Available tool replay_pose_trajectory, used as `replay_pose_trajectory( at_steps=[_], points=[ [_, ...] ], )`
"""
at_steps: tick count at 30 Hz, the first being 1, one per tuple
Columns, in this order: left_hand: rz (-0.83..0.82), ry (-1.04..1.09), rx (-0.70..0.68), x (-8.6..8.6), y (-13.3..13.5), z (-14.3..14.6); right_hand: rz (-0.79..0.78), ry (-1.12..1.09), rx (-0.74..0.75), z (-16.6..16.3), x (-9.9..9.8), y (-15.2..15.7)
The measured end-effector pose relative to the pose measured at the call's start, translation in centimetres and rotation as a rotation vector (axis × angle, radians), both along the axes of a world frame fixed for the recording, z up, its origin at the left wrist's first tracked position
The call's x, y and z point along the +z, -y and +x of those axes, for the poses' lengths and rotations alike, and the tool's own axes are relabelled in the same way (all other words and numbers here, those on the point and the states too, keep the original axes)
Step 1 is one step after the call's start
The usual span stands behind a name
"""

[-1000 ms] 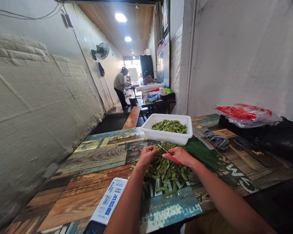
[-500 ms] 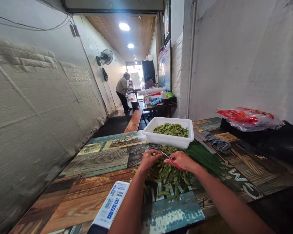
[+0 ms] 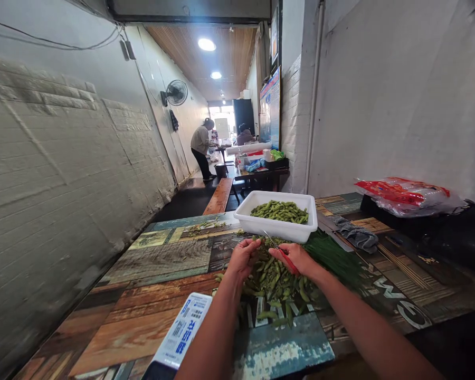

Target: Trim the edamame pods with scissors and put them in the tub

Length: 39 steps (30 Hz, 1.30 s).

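Observation:
My left hand (image 3: 242, 259) is closed, pinching a green soybean pod (image 3: 255, 239) at its fingertips above the heap. My right hand (image 3: 296, 256) is wrapped round a pair of scissors (image 3: 288, 262) with red handles, their blades pointing up and left near the pod. Below both hands lies a loose pile of soybean pods (image 3: 275, 279), partly covered by my hands and forearms. Just beyond stands a white plastic tub (image 3: 275, 228), with more pods (image 3: 280, 211) heaped inside it.
Long green stalks (image 3: 332, 256) lie right of the pile, beside a grey cloth (image 3: 356, 234) and thin sticks (image 3: 406, 261). A white box with blue print (image 3: 186, 327) rests near my left forearm. Red-and-clear plastic packaging (image 3: 409, 195) sits at right. Two people (image 3: 201, 140) are farther back.
The scissors have moved slightly away from my left fingers and their blades point more upward. My left hand has tilted up a little with the pod. The whole view has shifted slightly.

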<state>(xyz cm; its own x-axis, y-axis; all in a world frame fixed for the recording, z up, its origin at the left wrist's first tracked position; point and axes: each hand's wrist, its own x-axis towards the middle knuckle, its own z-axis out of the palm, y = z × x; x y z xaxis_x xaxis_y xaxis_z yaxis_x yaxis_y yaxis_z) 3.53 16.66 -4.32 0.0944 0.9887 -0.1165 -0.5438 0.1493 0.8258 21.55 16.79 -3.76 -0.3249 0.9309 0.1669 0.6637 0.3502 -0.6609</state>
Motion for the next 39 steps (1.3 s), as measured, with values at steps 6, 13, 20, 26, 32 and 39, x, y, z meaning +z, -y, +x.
replay_pose_trajectory(
  at_steps=[6, 13, 20, 26, 32, 39],
  points=[
    [-0.014, 0.086, 0.081, -0.8, 0.1, 1.9, -0.104, -0.115, 0.046, -0.2, 1.2, 0.9],
    [-0.012, 0.063, 0.206, -0.5, 0.2, 2.1, -0.100, -0.099, 0.042, 0.0, 0.5, 0.4],
    [-0.012, -0.064, 0.238, -0.4, 0.5, 2.4, -0.064, -0.051, 0.068, -0.3, 0.3, 0.4],
    [-0.004, -0.125, 0.120, -0.7, 0.6, 2.1, -0.049, -0.020, 0.091, -0.2, 0.8, 0.8],
    [-0.049, 0.007, 0.057, 0.0, 0.3, 0.6, -0.044, 0.005, 0.048, 0.1, 0.3, 0.5],
    [-0.082, 0.239, -0.028, 1.3, 0.4, -0.5, -0.043, -0.001, -0.080, 0.8, 0.0, -0.6]
  ],
)
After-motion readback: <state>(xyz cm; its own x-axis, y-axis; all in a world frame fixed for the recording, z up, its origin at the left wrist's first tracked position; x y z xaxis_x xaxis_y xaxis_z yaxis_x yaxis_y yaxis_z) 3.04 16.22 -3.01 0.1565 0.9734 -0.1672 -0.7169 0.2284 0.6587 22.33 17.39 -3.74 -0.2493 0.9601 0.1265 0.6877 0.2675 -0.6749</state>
